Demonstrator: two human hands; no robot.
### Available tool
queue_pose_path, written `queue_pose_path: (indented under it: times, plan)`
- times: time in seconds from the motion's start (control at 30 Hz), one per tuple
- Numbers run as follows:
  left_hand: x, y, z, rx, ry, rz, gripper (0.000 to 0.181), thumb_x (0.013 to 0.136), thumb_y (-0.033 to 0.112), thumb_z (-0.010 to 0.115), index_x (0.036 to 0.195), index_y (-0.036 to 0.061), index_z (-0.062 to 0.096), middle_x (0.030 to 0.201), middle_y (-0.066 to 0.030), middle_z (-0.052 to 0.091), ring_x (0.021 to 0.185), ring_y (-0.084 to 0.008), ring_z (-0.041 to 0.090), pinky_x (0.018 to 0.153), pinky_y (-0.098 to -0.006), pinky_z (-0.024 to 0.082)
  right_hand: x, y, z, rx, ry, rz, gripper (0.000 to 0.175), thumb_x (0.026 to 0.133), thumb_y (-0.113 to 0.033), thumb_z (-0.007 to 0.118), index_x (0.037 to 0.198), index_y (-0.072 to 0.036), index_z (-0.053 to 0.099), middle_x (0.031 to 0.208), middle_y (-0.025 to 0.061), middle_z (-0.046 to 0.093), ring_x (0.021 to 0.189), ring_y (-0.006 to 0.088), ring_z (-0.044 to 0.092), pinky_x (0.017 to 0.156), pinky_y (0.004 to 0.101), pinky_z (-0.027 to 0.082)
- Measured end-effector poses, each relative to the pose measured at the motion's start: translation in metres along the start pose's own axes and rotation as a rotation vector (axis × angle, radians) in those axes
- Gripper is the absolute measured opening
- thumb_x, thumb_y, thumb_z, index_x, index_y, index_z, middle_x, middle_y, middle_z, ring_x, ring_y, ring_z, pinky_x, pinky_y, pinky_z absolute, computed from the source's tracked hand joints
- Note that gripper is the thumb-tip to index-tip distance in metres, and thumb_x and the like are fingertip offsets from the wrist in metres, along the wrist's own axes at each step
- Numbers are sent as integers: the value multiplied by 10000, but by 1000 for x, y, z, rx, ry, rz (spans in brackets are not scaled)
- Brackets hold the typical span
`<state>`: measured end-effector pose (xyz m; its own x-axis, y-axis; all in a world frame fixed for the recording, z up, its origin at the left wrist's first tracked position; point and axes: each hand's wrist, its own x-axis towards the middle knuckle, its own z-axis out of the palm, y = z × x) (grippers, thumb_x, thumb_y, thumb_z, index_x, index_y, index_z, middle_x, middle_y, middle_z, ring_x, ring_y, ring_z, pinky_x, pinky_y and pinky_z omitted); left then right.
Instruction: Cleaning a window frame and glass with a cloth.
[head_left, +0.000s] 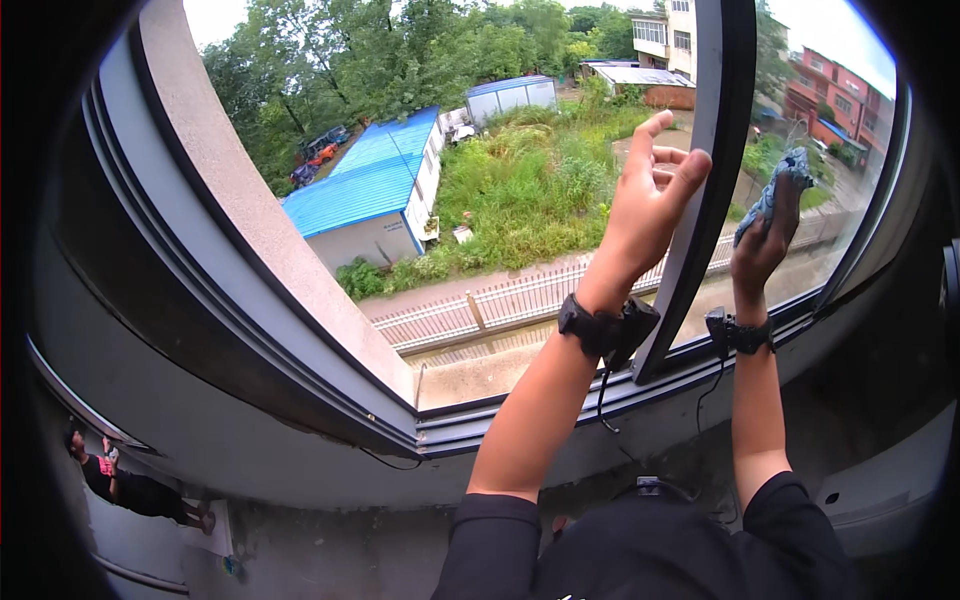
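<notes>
My left hand (641, 199) is raised at the upright edge of a sliding window sash (701, 187). Its fingers are apart and partly curled, with nothing held between them. The thumb overlaps the sash edge in view; whether it touches is unclear. Over the glass pane (825, 191) to the right, my right hand (761, 251) has its fingers on a crumpled blue patterned cloth (776, 187). The hand and cloth appear to lie against the pane. Each wrist wears a black strapped device, the left one (600, 326) with a short cable hanging.
The left part of the window opens to the outdoors, above a window track (480, 435) and an outer ledge (480, 375). Another person (142, 487) stands far left on the room floor. Outside are a fence (510, 304) and a blue-roofed shed (367, 176).
</notes>
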<state>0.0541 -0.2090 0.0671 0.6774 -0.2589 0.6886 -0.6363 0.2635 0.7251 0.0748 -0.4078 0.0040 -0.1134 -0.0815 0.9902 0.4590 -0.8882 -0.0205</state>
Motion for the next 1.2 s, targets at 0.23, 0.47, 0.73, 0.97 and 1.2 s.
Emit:
queue_pose_path:
  times: [0.23,0.47,0.73,0.97,1.2]
  plan:
    - [-36,-54,43,186,299,62,269,919,219,575,1050,5,478,799,-80,604,648,-129,595,592,-272,485,84,-13,12,-5,-154,-342,469,884,-188,453,1313,-4,495,1371,214,448,1287,389,398,1081,484,278]
    - [-44,-67,44,18,358,99,348,915,307,606,1041,4,487,741,-63,606,615,-142,591,561,-256,463,164,136,6,56,-75,-495,379,910,-86,459,1269,28,499,1271,199,507,1189,293,473,1030,353,352]
    - [-52,-70,33,49,386,67,551,892,458,583,1157,-11,464,833,-146,612,681,-207,637,595,-320,551,127,314,-28,-74,24,-319,559,1000,-443,275,1376,-63,439,1400,139,449,1323,293,385,1100,391,264]
    - [-53,-66,36,155,477,57,639,866,589,534,945,-46,522,778,-132,586,608,-212,613,547,-323,527,117,328,-26,40,123,-161,400,928,-140,440,1306,-32,510,1315,174,526,1241,311,477,1060,360,337]
    - [-39,-71,55,-66,356,110,396,922,334,590,1125,12,483,823,-72,616,700,-126,617,599,-248,510,129,218,-5,9,138,54,414,891,-192,477,1289,-95,541,1268,155,565,1172,305,526,993,363,394]
